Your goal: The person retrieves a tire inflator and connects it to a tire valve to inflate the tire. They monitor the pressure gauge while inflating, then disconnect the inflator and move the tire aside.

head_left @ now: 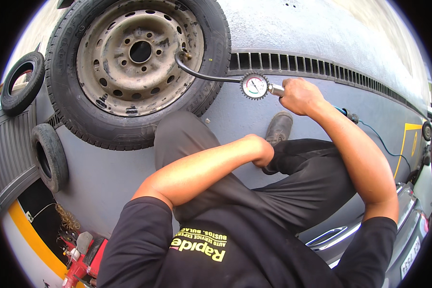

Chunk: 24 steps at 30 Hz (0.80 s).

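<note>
My right hand [300, 97] is closed around the metal handle of a tire inflator, whose round dial gauge [255, 87] has a toothed black rim. From the gauge a black hose [201, 76] runs left to a brass fitting [186, 55] at the valve, near the wheel rim's edge. The steel rim [110, 72] is worn and dirty, and a black tire [129, 130] surrounds it. My left hand [261, 150] hangs bent at the wrist over my leg, beside my dark shoe [279, 127]. Its fingers are mostly hidden, and I see nothing held in it.
Two more tires, one upright [23, 82] and one lower down [49, 157], are at the left. A metal drain grate [317, 67] crosses the grey floor. A thin blue air line [381, 140] trails right. Red equipment [86, 259] sits lower left, a car [410, 211] lower right.
</note>
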### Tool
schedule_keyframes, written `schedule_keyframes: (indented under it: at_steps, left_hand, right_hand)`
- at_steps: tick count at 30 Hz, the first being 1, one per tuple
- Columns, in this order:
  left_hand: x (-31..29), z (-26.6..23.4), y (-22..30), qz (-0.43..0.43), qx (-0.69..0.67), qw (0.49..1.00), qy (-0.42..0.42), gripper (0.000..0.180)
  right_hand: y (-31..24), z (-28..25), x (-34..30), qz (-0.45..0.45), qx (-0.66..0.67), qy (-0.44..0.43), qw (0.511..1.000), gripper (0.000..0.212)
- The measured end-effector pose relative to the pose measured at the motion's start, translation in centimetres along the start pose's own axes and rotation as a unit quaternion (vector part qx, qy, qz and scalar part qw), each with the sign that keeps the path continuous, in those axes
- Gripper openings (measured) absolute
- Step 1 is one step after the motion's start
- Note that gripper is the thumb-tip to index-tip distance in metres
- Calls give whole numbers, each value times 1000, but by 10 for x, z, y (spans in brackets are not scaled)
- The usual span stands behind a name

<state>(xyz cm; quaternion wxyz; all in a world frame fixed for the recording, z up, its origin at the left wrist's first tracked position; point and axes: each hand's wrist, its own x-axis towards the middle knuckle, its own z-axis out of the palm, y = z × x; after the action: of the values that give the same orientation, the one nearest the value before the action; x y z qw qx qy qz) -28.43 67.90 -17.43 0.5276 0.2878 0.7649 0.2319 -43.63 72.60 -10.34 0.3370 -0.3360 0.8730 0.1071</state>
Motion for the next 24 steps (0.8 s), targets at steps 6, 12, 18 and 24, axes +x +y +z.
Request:
schedule_keyframes:
  at_steps: [6,12,18,24]
  left_hand:
    - [1,-6,-12,-9,-17,998,51,28]
    - [-4,-7,-9,16,-1,999,41,28]
    - [-4,-8,-8,26,-4,999,41,28]
    - [-7,-10,-5,21,-9,999,33,28]
  right_hand:
    - [1,2,4,6,-9,-2,1000,30]
    - [2,2,5,-4,-11,-7,1000,28]
    - [0,4,5,-8,-17,-4,1000,29]
    - [0,3,2,4,-16,-13,1000,30]
